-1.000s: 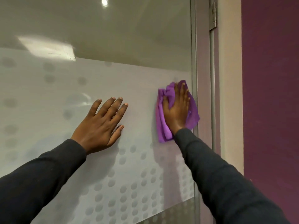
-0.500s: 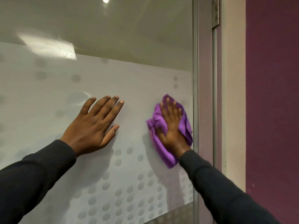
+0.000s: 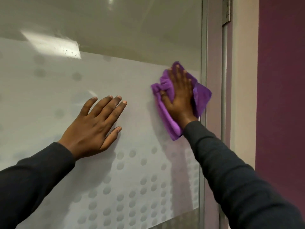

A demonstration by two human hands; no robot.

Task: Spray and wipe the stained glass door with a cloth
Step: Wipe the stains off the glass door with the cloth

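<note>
Glass door (image 3: pixel 132 38) straight ahead, frosted and dotted over its middle band, clear above. Purple cloth (image 3: pixel 165 116) bunched against the pane close to the door's right edge, pinned there under the right hand (image 3: pixel 179 100): fingers straight and spread across the folds, thumb half buried in a crease, so no telling whether pinching as well as pressing. Left hand (image 3: pixel 94 126) flat on the frosted band nearer the middle, fingers straight and close together, thumb out, holding nothing, apparently bracing. Wiping step in hand, by the look of it; no spray bottle in view. Risks from here:
- Cloth corner overlapping the metal frame (image 3: pixel 204 63) at the right edge, likely to snag there.
- Bare left palm liable to leave prints on the pane.
- Specks (image 3: pixel 71 52) near the top of the frosted band, toward the left, easily missed.
- Hard pressing apt to swing a hinged door.
</note>
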